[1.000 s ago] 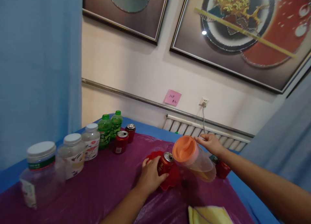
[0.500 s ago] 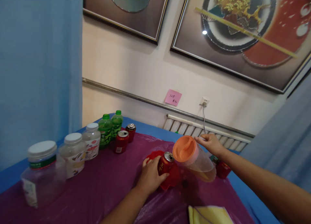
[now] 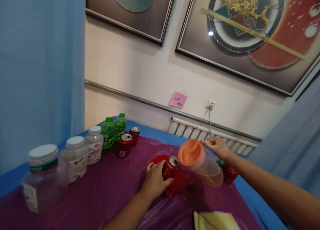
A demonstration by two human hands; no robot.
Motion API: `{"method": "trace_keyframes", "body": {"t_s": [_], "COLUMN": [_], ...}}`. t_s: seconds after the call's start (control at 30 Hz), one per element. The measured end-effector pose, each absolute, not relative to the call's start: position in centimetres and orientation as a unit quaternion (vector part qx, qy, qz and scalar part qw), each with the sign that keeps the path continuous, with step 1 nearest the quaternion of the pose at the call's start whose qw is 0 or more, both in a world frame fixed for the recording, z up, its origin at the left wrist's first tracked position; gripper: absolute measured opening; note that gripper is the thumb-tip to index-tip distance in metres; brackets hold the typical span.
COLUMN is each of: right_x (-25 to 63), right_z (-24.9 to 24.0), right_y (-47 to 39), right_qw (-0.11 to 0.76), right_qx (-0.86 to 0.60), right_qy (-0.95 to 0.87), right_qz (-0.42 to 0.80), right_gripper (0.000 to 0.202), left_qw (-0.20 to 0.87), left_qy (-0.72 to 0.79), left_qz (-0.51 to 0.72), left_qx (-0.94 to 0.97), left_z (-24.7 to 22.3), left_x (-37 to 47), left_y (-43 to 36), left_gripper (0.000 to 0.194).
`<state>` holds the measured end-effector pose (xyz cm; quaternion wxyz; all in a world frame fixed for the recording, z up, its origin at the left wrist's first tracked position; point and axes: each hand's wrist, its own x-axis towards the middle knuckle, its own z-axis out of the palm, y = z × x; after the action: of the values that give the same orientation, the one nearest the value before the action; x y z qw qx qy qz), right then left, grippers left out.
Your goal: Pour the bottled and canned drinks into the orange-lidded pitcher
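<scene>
My left hand (image 3: 155, 177) is wrapped round a red drink can (image 3: 170, 168), which stands upright over a red scalloped dish (image 3: 178, 183). By its handle, my right hand (image 3: 217, 148) holds a clear plastic pitcher (image 3: 206, 163) with an orange lid (image 3: 191, 152). The pitcher is tilted left, its lid close to the can's top on the right side. Some yellowish liquid lies low in the pitcher. I cannot make out any stream between lid and can. The handle is partly hidden by my fingers.
Along the left stand several white-lidded jars (image 3: 75, 160), two green bottles (image 3: 108, 135) and two red cans (image 3: 125, 145). Another red can (image 3: 229, 174) is behind the pitcher at right. A folded yellow cloth (image 3: 216, 221) lies on the purple sheet (image 3: 105, 190) in front. A radiator (image 3: 192, 131) lines the wall.
The pitcher and my right hand have shifted very slightly to the right. My left hand stays still on the can.
</scene>
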<state>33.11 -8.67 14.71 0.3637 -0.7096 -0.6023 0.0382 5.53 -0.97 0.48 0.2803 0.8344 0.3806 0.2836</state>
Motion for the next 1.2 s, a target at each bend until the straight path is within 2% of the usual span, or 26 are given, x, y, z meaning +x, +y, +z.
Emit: {"method": "trace_keyframes", "body": {"t_s": [1.2], "right_x": [33.21], "right_z": [14.58], "right_y": [-8.61], "right_qw": [0.360], "right_qx": [-0.713], "right_qy": [-0.600], "right_qz": [0.046], "right_gripper": [0.061], "left_qw": [0.278], "left_qy": [0.375], "left_qz": [0.290], "left_qx": [0.836], "left_z": [0.39], "left_x": [5.68], "left_y": [-1.03], "left_gripper": [0.060]}}
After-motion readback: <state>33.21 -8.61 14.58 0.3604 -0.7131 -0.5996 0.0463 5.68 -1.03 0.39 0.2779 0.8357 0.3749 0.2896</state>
